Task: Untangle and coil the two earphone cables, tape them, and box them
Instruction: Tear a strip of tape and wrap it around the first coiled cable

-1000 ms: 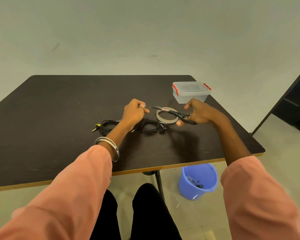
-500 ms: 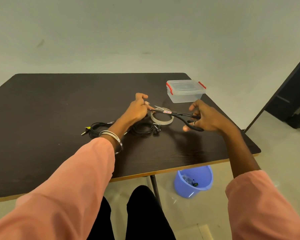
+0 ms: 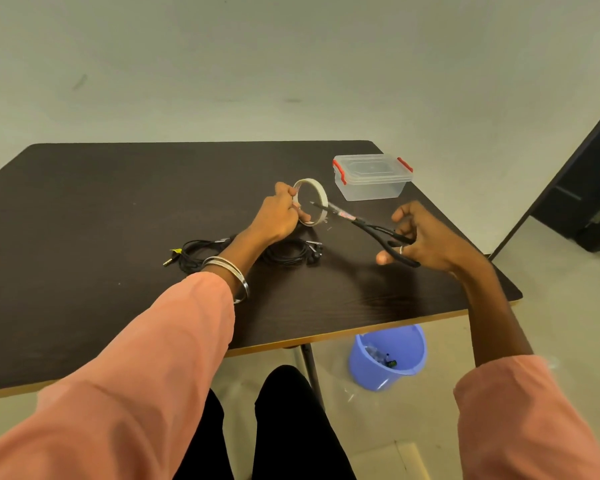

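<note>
Left grip [image 3: 280,216] pinches the tape roll [image 3: 310,201], held upright on edge above the tabletop [image 3: 101,202], fingers curled round its near-left rim. Right grip [image 3: 421,239] is closed through the scissors [image 3: 364,225] handles, black, with the blades reaching left to the roll's right side; whether the blades touch the tape cannot be told. Under the tabletop's front edge a blue bucket [image 3: 388,358] stands on the floor. Towards the far right corner sits the clear box [image 3: 373,176], lid on, red clips at both ends. Two coiled black earphone cables lie near the middle of the tabletop: left coil [image 3: 196,254] left of the left wrist, right coil [image 3: 291,254] just right of it, well apart from the box
</note>
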`<action>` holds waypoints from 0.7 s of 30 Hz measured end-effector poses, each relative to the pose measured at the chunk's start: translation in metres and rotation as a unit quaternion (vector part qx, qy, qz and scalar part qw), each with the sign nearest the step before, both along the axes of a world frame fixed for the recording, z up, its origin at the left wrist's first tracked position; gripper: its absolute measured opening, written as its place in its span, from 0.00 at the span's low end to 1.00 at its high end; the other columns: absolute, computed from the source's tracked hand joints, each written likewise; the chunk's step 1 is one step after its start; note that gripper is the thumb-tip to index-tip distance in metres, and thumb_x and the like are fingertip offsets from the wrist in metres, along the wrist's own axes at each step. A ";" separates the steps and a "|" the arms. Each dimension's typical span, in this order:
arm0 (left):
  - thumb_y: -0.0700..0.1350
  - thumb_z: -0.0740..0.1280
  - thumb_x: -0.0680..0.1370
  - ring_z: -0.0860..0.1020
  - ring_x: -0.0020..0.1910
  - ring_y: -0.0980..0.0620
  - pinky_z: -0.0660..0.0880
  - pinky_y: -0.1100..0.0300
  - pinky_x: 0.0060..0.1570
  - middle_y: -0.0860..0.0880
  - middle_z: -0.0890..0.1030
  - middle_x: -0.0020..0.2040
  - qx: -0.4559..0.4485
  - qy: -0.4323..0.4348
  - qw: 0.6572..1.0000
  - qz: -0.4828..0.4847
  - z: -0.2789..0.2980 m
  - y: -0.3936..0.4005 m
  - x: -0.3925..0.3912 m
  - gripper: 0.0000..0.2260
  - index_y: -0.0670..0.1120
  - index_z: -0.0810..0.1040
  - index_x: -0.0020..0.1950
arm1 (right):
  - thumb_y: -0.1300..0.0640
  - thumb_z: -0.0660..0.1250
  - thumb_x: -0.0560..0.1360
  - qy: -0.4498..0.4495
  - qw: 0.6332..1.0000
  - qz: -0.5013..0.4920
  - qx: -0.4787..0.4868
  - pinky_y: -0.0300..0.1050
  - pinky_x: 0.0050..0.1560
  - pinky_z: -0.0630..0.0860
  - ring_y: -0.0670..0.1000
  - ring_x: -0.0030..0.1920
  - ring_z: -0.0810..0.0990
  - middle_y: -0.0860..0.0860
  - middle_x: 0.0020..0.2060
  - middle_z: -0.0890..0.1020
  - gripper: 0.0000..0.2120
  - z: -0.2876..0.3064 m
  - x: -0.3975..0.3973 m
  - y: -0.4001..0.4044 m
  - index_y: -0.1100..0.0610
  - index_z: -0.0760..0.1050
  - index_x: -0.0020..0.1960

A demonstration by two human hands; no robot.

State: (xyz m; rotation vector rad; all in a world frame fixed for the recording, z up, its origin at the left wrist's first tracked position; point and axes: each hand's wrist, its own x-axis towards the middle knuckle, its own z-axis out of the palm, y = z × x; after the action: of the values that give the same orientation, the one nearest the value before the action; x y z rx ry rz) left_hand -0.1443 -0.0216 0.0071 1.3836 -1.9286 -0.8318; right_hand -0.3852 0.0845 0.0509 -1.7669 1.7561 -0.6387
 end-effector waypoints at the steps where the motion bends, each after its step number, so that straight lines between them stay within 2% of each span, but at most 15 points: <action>1: 0.32 0.52 0.79 0.75 0.52 0.54 0.66 0.64 0.52 0.44 0.84 0.51 -0.007 -0.009 1.000 -0.004 0.001 0.000 -0.001 0.16 0.39 0.61 0.67 | 0.55 0.80 0.62 -0.002 1.000 -0.005 0.009 0.44 0.44 0.74 0.48 0.42 0.76 0.53 0.42 0.76 0.33 -0.003 -0.001 0.001 0.52 0.64 0.59; 6: 0.32 0.52 0.79 0.77 0.56 0.48 0.66 0.64 0.51 0.41 0.84 0.52 -0.036 -0.045 0.998 -0.028 0.008 -0.002 -0.007 0.16 0.39 0.63 0.67 | 0.54 0.78 0.64 -0.062 0.996 -0.064 -0.003 0.43 0.41 0.72 0.49 0.41 0.75 0.55 0.42 0.76 0.31 -0.012 -0.011 0.007 0.53 0.64 0.60; 9: 0.32 0.52 0.79 0.77 0.56 0.47 0.67 0.62 0.53 0.41 0.83 0.52 -0.029 -0.063 0.997 -0.043 0.010 -0.003 -0.008 0.17 0.40 0.63 0.67 | 0.49 0.78 0.64 -0.054 0.991 -0.124 0.005 0.45 0.41 0.73 0.52 0.43 0.75 0.56 0.45 0.75 0.33 -0.016 -0.016 0.008 0.52 0.64 0.61; 10: 0.32 0.52 0.79 0.77 0.57 0.47 0.67 0.62 0.54 0.41 0.83 0.53 -0.027 -0.070 0.996 -0.047 0.011 -0.002 -0.009 0.17 0.40 0.63 0.67 | 0.47 0.78 0.63 -0.040 0.988 -0.147 0.011 0.47 0.43 0.73 0.53 0.45 0.75 0.57 0.46 0.75 0.33 -0.019 -0.016 0.008 0.52 0.64 0.60; 12: 0.32 0.53 0.79 0.77 0.57 0.46 0.67 0.61 0.56 0.40 0.82 0.53 -0.031 -0.090 0.994 -0.056 0.013 -0.002 -0.009 0.17 0.39 0.62 0.68 | 0.45 0.78 0.63 0.016 0.982 -0.186 0.024 0.54 0.55 0.73 0.57 0.53 0.75 0.58 0.52 0.75 0.32 -0.023 -0.013 0.008 0.50 0.63 0.57; 14: 0.32 0.55 0.79 0.77 0.56 0.44 0.70 0.57 0.58 0.39 0.80 0.54 -0.039 -0.111 0.991 -0.058 0.015 -0.002 -0.009 0.17 0.39 0.63 0.68 | 0.45 0.77 0.65 0.076 0.975 -0.203 0.042 0.59 0.63 0.68 0.61 0.61 0.72 0.59 0.57 0.75 0.30 -0.025 -0.005 0.008 0.50 0.63 0.57; 16: 0.33 0.57 0.78 0.77 0.54 0.42 0.73 0.50 0.61 0.37 0.79 0.54 -0.050 -0.133 0.989 -0.052 0.014 -0.005 -0.009 0.18 0.40 0.63 0.67 | 0.47 0.75 0.69 0.121 0.969 -0.211 0.046 0.57 0.63 0.65 0.62 0.64 0.68 0.58 0.61 0.74 0.27 -0.026 0.006 0.007 0.52 0.64 0.61; 18: 0.34 0.56 0.78 0.78 0.53 0.41 0.74 0.46 0.59 0.37 0.79 0.54 -0.050 -0.143 0.988 -0.041 0.013 -0.007 -0.007 0.17 0.40 0.63 0.67 | 0.49 0.73 0.71 0.161 0.962 -0.216 0.055 0.57 0.63 0.64 0.62 0.66 0.67 0.60 0.63 0.73 0.27 -0.026 0.016 0.005 0.54 0.65 0.64; 21: 0.38 0.57 0.81 0.79 0.52 0.45 0.75 0.54 0.53 0.40 0.81 0.53 -0.032 -0.098 0.994 -0.040 0.016 -0.004 0.001 0.14 0.42 0.64 0.66 | 0.50 0.73 0.72 0.232 0.943 -0.220 0.095 0.62 0.65 0.62 0.64 0.66 0.68 0.61 0.63 0.73 0.28 -0.023 0.027 0.005 0.57 0.64 0.66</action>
State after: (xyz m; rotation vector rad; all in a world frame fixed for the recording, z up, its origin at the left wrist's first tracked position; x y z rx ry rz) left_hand -0.1432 -0.0255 0.0233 1.4017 -2.1542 -0.6860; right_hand -0.3585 0.0893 0.0279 -1.4766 2.4815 -0.2077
